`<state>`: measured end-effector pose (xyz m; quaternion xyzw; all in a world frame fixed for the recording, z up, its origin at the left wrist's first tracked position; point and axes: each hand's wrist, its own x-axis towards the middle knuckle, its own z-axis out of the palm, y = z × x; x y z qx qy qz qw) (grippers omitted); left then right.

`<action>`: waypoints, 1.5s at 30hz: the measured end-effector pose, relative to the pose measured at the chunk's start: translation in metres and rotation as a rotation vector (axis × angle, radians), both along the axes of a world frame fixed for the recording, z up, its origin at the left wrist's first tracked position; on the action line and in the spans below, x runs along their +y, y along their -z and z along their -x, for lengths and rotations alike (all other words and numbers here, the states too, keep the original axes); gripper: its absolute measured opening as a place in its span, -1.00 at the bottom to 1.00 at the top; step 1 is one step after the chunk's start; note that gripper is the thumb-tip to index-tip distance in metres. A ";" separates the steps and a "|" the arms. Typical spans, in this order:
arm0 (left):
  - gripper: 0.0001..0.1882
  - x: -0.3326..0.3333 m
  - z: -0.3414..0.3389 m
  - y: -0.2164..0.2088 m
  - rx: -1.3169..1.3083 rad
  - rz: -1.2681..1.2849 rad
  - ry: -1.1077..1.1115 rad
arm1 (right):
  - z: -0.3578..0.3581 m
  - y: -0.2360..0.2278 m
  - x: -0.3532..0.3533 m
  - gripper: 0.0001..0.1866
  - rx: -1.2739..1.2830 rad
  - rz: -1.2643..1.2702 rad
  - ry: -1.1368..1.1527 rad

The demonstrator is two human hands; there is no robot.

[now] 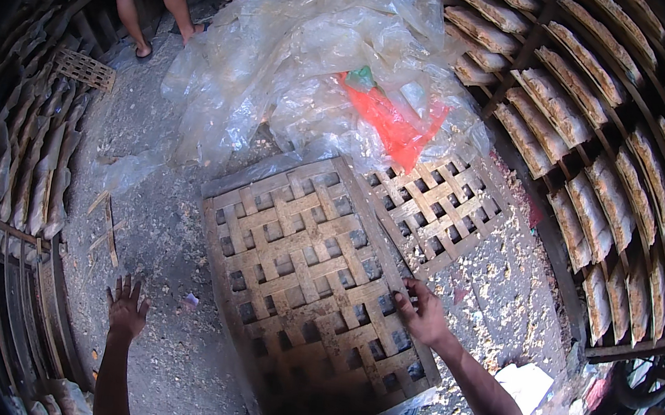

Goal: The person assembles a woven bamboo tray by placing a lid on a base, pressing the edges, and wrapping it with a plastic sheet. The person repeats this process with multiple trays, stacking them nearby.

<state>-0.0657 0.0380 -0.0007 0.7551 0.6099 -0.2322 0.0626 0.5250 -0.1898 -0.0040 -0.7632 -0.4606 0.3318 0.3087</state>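
Note:
A large rectangular woven-slat tray (308,242), brown and stained, with square gaps and a flat frame, lies in front of me. Its near end fades into shadow. My right hand (421,314) is at the tray's right edge, with fingers curled and the thumb against the frame. Out to the left, over the grey floor, my left hand (126,313) is apart from the tray. Its fingers are spread and nothing is in them. Partly beneath the large tray's far right side lies a second woven tray (456,213), paler in colour.
Crumpled clear plastic sheeting (283,62) covers the far floor, with a red plastic bag (395,124) on it. Racks of loaded trays (553,106) stand right, with more racked sheets (22,164) left. Another person's legs (174,1) are at far left. Pale crumbs litter the floor.

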 end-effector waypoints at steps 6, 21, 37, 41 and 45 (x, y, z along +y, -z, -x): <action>-0.32 -0.031 -0.099 0.004 -0.659 -0.115 0.454 | 0.002 -0.007 -0.001 -0.42 0.014 0.048 0.001; -0.47 -0.003 0.101 0.026 -0.468 -0.205 -0.118 | -0.116 -0.075 0.163 -0.42 -0.431 -0.096 -0.147; -0.56 -0.021 0.034 0.032 -0.328 -0.094 0.059 | -0.209 -0.061 0.381 -0.32 -0.743 -0.060 0.297; -0.56 -0.017 0.008 0.018 -0.353 -0.101 0.200 | -0.226 -0.054 0.377 -0.63 -0.710 -0.047 0.382; -0.51 -0.015 -0.025 -0.002 -0.395 -0.242 0.302 | -0.183 -0.063 0.367 -0.76 -0.766 -0.268 0.340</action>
